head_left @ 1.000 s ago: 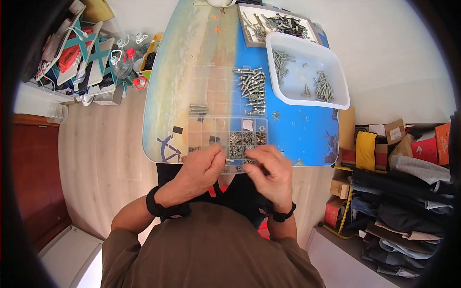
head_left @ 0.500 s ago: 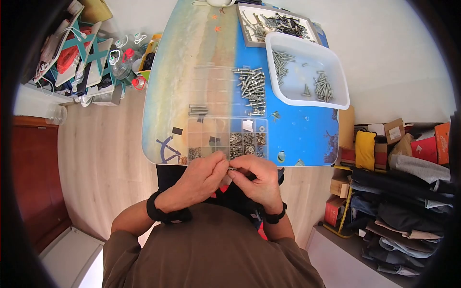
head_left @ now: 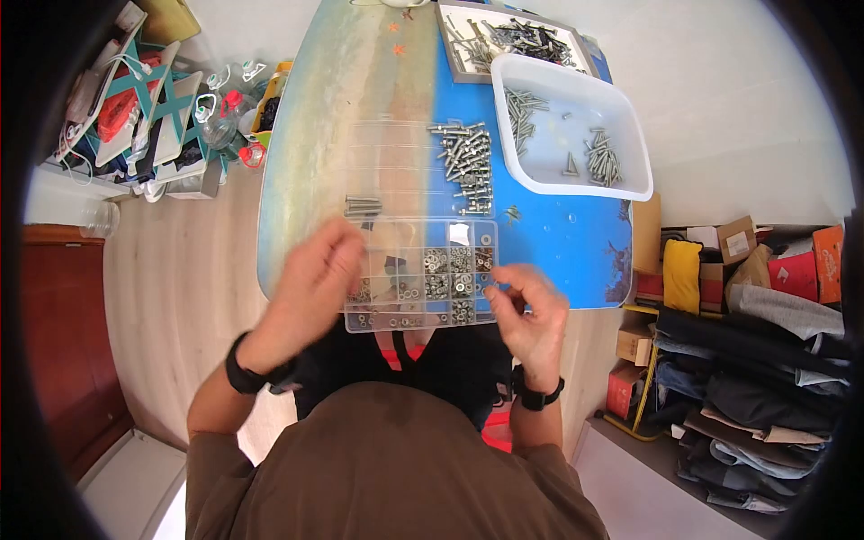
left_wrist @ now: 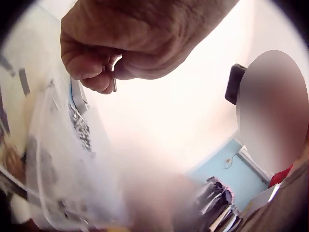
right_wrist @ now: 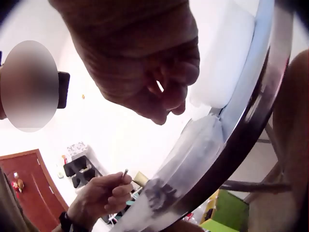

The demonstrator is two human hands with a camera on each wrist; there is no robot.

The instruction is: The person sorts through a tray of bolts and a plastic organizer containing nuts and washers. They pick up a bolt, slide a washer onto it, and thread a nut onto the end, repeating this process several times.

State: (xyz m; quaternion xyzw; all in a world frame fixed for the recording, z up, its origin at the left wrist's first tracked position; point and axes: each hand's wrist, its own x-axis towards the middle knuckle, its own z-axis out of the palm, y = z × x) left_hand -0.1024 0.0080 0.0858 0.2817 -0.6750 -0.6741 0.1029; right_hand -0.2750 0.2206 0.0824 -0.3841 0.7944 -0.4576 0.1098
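Observation:
My left hand [head_left: 310,279] is over the left side of a clear compartment box [head_left: 378,317] at the table's near edge. Between its thumb and fingers it pinches a thin metal screw [left_wrist: 115,83], whose end sticks out in the left wrist view. Nuts and washers [head_left: 436,286] fill several of the box's compartments. By the box's right edge is my right hand [head_left: 533,310], its fingers loosely bent, thumb and forefinger apart in the head view, with nothing visible between them. Behind the box, a short row of screws [head_left: 364,205] lies on the open lid [head_left: 387,157], left of a pile of bolts [head_left: 468,166].
A white tub [head_left: 576,76] with loose screws stands at the back right of the table [head_left: 567,261]. Behind it is a shallow tray [head_left: 457,67] of mixed screws. Shelves and bottles [head_left: 225,126] stand off to the left, with folded clothes [head_left: 747,387] to the right.
The hands were together at the box's near edge half a second ago. Since then my left hand has moved left and away toward the screw row, and my right hand has moved right.

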